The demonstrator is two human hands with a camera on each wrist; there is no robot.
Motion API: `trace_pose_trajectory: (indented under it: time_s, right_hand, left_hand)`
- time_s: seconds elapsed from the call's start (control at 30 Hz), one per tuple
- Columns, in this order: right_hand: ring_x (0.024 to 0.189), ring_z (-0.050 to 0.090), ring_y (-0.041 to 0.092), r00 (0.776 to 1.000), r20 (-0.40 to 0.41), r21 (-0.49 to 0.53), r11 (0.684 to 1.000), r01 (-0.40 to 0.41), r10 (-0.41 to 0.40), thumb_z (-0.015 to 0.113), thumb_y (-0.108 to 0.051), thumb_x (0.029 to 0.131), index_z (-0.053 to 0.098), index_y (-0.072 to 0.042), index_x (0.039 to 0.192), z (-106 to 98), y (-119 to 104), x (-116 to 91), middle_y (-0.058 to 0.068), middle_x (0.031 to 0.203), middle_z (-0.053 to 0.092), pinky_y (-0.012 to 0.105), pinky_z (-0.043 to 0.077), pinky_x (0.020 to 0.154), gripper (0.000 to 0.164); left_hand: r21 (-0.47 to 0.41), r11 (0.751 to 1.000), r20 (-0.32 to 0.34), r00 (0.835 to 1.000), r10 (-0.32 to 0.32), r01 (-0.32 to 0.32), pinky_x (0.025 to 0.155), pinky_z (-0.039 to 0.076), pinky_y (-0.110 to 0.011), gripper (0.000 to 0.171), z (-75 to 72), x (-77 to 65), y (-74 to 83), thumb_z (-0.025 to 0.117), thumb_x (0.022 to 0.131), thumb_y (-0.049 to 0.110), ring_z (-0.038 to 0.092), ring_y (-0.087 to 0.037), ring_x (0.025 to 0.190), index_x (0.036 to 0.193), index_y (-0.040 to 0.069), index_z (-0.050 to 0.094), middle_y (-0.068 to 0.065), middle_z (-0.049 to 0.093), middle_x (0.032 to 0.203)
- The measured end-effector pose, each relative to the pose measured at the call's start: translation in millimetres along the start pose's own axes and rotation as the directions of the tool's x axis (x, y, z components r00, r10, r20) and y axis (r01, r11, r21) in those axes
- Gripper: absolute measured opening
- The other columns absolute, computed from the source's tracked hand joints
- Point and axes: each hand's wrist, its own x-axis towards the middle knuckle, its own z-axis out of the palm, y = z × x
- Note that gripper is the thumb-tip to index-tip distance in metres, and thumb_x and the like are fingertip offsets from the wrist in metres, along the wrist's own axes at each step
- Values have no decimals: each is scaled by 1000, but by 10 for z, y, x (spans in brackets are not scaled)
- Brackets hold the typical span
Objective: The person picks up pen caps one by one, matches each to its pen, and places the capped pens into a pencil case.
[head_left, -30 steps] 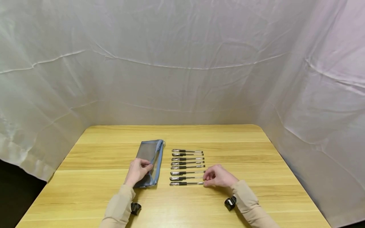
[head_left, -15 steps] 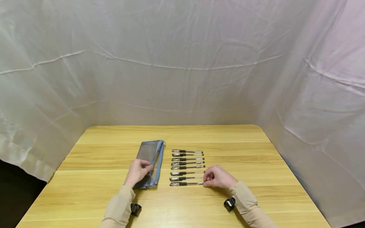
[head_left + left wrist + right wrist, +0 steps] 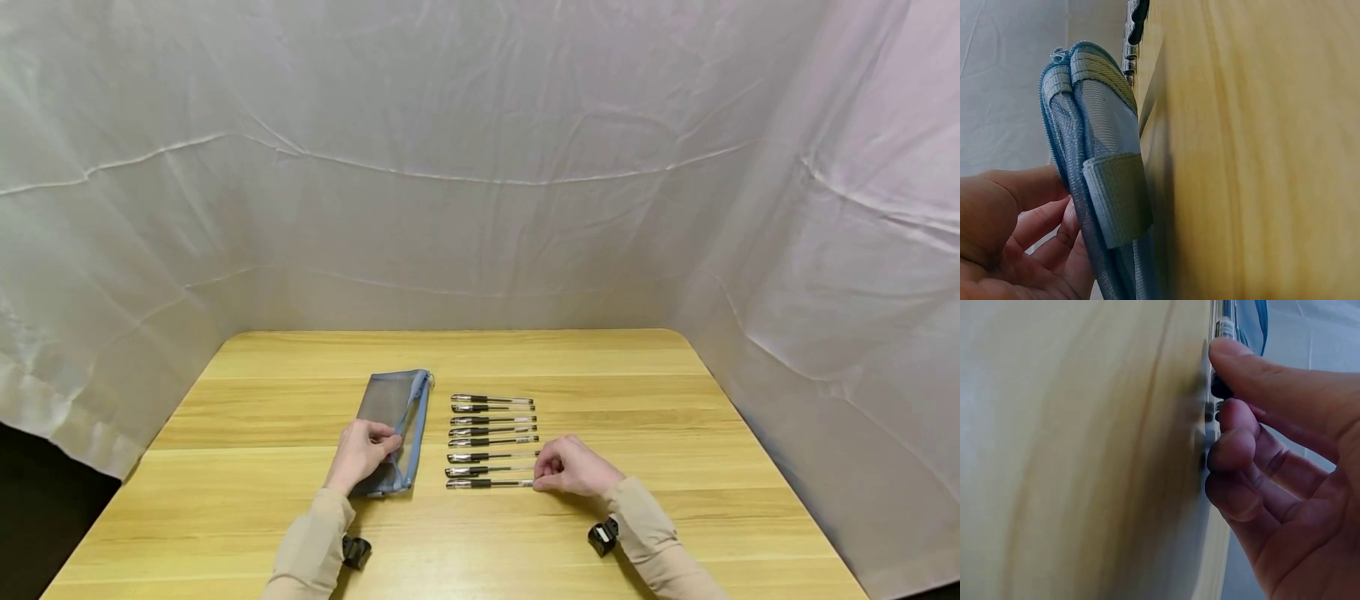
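Note:
A blue-edged mesh zip pouch (image 3: 386,396) lies on the table with its zip side toward the pens. My left hand (image 3: 362,454) pinches the upper layer at its mouth. In the left wrist view the pouch (image 3: 1113,194) stands a little parted along its zip, and the fingertips are partly hidden behind it. Several clear gel pens (image 3: 487,420) with black grips lie in a row, caps to the left. My right hand (image 3: 577,467) has thumb and index finger pinching the right end of the nearest gel pen (image 3: 480,483). In the right wrist view that pen's end (image 3: 1225,328) shows by the thumb.
The wooden table (image 3: 480,542) has rounded far corners. A pale cloth curtain (image 3: 480,208) surrounds it at the back and sides. Small black devices (image 3: 356,552) hang at both sleeves' wrists.

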Motion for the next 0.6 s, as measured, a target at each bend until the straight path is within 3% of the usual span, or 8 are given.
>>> trace_pose_trajectory:
  time_s: [0.27,0.6]
  right_hand:
    - [63,47,-6,998,40,-4,999,-39,39,79,-10,83,73,-12,78,-13,14,-8,-7,73,61,14,45,56,8]
    - [70,51,-4,997,60,23,998,-56,55,76,-14,86,73,-11,84,-48,8,-36,-5,79,65,16,49,65,5]
  left_hand:
    - [4,1000,2,1000,2,-2,63,57,-27,14,-2,6,-24,73,89,7,65,-11,66,98,-3,77,-12,76,85]
    - [-10,1000,6,1000,-5,5,62,57,-26,13,-4,-4,-14,72,89,7,66,-12,62,97,-3,78,-12,76,83]
